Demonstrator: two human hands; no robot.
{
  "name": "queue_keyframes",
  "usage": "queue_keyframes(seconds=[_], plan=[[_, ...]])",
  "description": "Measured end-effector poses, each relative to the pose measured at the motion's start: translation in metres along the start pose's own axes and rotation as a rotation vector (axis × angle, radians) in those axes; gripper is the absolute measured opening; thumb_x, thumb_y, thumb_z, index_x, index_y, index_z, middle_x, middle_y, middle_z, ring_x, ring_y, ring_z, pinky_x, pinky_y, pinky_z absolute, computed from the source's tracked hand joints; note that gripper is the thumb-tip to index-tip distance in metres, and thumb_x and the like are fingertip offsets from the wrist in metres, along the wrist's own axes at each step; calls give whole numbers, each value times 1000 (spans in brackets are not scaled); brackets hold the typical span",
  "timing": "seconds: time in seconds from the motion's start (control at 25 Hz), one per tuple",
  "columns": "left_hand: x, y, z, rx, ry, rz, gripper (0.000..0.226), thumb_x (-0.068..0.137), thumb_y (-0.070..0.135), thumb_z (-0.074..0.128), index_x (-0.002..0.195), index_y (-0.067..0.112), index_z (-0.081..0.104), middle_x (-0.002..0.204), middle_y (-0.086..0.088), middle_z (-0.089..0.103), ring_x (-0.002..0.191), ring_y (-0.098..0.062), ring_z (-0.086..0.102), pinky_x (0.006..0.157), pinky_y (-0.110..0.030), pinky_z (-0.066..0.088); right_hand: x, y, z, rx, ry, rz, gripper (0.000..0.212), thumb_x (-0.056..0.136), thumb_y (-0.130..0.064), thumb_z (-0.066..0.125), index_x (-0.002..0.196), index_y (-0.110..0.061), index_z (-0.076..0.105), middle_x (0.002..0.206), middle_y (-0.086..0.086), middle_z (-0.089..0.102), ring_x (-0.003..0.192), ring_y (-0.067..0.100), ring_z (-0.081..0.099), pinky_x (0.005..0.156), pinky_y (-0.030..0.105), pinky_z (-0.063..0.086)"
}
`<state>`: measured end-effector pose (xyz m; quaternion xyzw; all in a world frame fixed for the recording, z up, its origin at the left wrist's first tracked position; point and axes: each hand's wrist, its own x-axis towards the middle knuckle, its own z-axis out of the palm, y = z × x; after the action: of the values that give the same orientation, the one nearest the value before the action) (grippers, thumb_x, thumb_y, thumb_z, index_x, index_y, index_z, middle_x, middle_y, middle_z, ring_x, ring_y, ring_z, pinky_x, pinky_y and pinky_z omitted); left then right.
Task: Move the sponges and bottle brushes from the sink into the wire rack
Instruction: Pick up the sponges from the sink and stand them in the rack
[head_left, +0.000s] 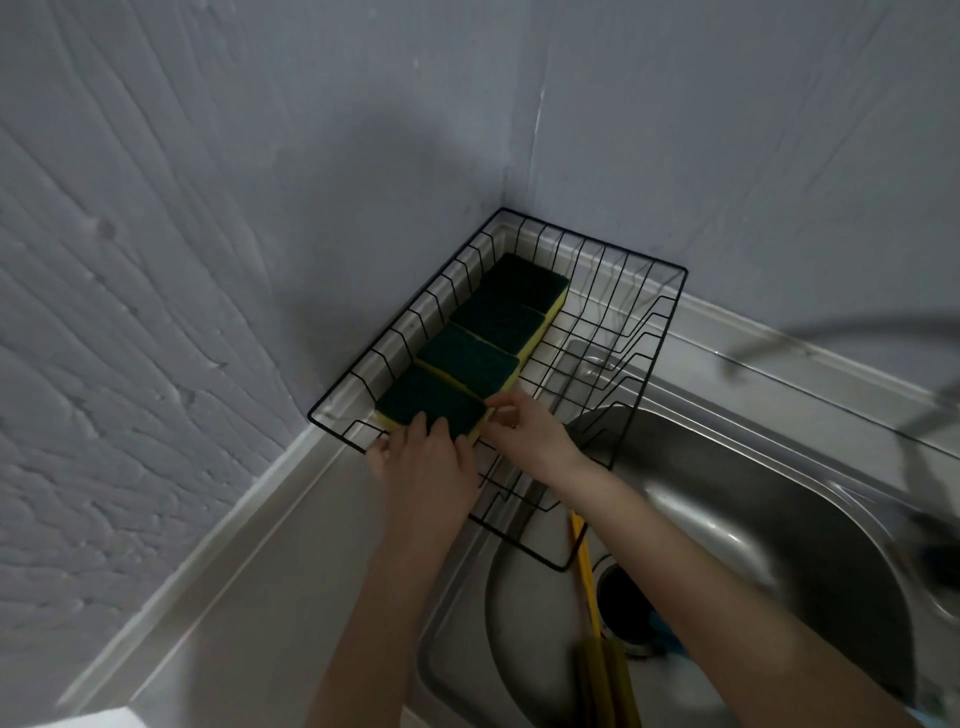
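Note:
A black wire rack (670, 296) sits in the corner at the sink's left end. Several green-topped yellow sponges lie in a row along its left side. The nearest sponge (426, 402) rests at the rack's front corner. My left hand (421, 457) lies on its near edge, fingers over the green top. My right hand (524, 431) pinches its right corner. A yellow bottle brush (597, 623) lies in the steel sink (753, 519), its handle pointing toward the rack. Something blue (667, 636) shows beside the drain, partly hidden by my right forearm.
Grey walls meet in the corner right behind the rack. The sink drain (623, 603) sits beneath my right forearm. A blurred tap (930, 415) hangs over the sink at the right. A steel ledge (291, 525) runs along the left wall.

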<state>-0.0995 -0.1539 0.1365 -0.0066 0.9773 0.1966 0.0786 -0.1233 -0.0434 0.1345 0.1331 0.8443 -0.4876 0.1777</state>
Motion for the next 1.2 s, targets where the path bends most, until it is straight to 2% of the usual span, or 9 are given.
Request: queue_keyframes(seconds=[0.08, 0.2, 0.28, 0.4, 0.6, 0.76, 0.88, 1.04, 1.2], plan=[[-4, 4, -7, -31, 12, 1, 44, 95, 28, 31, 136, 11, 36, 150, -10, 31, 136, -24, 30, 111, -36, 15, -14, -4, -6, -62, 16, -85, 41, 91, -16, 46, 131, -14, 42, 126, 11, 56, 100, 15, 54, 70, 16, 41], [-14, 11, -16, -98, 49, 50, 46, 94, 26, 35, 137, 9, 33, 150, -11, 32, 138, -25, 28, 113, -42, 21, -44, -7, -16, -226, 144, -291, 46, 91, -13, 44, 136, -15, 38, 135, 9, 50, 118, 19, 51, 92, 19, 41], [-25, 20, -20, -136, 68, 110, 46, 94, 25, 37, 137, 10, 32, 148, -12, 34, 137, -26, 30, 113, -45, 24, -67, 3, -21, -349, 265, -366, 48, 90, -13, 45, 137, -16, 38, 138, 6, 46, 127, 21, 43, 109, 30, 33], [-51, 38, -19, -183, 68, 257, 46, 92, 24, 39, 136, 10, 34, 142, -14, 42, 131, -31, 39, 107, -51, 33, -105, 34, -31, -404, 420, -349, 51, 89, -12, 46, 139, -15, 36, 149, 4, 35, 141, 19, 24, 119, 38, 19], [-110, 68, -4, -129, 13, 404, 49, 92, 27, 40, 139, 14, 30, 147, -8, 36, 134, -25, 32, 112, -43, 28, -167, 87, -43, -390, 454, -188, 55, 91, -17, 45, 143, -21, 27, 156, 0, 20, 146, 17, 7, 119, 36, 6], [-156, 81, 14, 39, -126, 479, 56, 94, 32, 35, 144, 21, 12, 156, -3, 12, 144, -20, 7, 118, -40, 5, -208, 125, -51, -439, 419, -83, 61, 91, -19, 43, 145, -24, 16, 158, -2, 10, 147, 18, 0, 119, 36, 1], [-177, 87, 29, 143, -191, 494, 60, 93, 35, 35, 144, 24, 6, 157, -3, 4, 145, -23, -1, 118, -45, 2, -229, 152, -60, -422, 411, -55, 65, 91, -21, 45, 146, -25, 11, 159, -1, 8, 147, 19, -3, 120, 40, 0], [-206, 106, 55, 127, -278, 466, 60, 92, 36, 38, 144, 24, 10, 157, -3, 7, 145, -22, 1, 118, -44, 3, -259, 191, -81, -427, 399, -8, 65, 91, -26, 45, 146, -26, 11, 159, -2, 6, 147, 18, -3, 119, 41, -2], [-245, 141, 87, 60, -289, 457, 57, 91, 33, 42, 142, 22, 18, 154, -3, 17, 142, -22, 16, 117, -41, 11, -291, 235, -113, -518, 359, 24, 63, 90, -29, 45, 146, -24, 15, 159, 1, 6, 147, 21, -1, 120, 42, 0]])
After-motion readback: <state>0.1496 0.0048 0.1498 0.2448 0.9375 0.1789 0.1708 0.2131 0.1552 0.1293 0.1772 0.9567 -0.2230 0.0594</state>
